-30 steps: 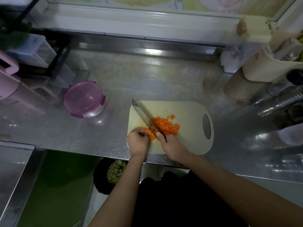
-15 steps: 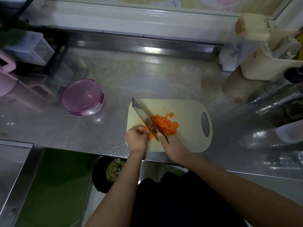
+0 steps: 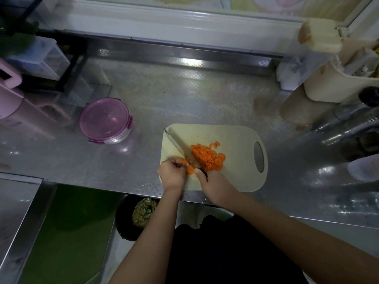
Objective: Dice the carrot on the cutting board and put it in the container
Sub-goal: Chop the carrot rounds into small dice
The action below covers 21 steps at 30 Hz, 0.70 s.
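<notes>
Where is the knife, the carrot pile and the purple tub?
knife (image 3: 178, 144), head view, middle of the blade.
carrot pile (image 3: 204, 156), head view, centre of the diced heap.
purple tub (image 3: 104, 117), head view, middle of its lid.

Kitchen, steel counter (image 3: 184, 99), cutting board (image 3: 235, 160)

Dim; glare on steel counter (image 3: 184, 95); edges warped.

knife (image 3: 178, 145): we've dropped the blade, tip's lower by the cutting board (image 3: 235, 177)'s far-left corner than half a sec ago
left hand (image 3: 172, 174): scooted a hair up along the carrot (image 3: 190, 170)
</notes>
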Tool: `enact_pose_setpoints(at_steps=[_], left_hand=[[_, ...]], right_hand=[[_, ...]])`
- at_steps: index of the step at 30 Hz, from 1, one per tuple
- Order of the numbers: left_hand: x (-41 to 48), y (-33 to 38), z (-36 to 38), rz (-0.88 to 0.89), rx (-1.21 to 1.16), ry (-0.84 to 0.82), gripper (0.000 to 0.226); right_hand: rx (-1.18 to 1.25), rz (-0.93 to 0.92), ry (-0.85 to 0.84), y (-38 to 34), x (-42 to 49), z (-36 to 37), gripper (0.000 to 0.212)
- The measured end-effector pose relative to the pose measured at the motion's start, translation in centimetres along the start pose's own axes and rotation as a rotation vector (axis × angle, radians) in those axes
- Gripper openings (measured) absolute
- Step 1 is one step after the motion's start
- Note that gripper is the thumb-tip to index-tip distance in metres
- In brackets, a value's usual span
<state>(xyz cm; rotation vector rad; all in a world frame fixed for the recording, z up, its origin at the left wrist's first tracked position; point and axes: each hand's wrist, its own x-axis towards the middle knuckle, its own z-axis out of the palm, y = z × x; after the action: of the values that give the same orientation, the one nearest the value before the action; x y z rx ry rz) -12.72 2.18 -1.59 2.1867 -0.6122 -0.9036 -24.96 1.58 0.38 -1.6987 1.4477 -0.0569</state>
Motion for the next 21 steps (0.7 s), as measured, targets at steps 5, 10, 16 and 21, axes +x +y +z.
enact_pose_setpoints(at_steps=[5,10,16,21], left_hand=[[0.0,0.1,-0.1,0.003,-0.01,0.008,0.01],[-0.1,0.1,0.0,0.004,-0.022,0.015,0.011],[-0.4,0.2,-0.2,0.041,-0.023,0.011,0.01],[-0.3,0.0,-0.2,0.032,-0.035,0.011,0.013]], right_hand=[[0.007,-0.027,0.027,0.0,0.3,0.7,0.057],[0.046,-0.06,0.014,-0.4,0.9,0.7,0.053],[0.063,-0.026,-0.033,-0.7,2.0,0.1,0.051],[0.107,-0.03,-0.04,-0.7,1.9,-1.3,0.048]])
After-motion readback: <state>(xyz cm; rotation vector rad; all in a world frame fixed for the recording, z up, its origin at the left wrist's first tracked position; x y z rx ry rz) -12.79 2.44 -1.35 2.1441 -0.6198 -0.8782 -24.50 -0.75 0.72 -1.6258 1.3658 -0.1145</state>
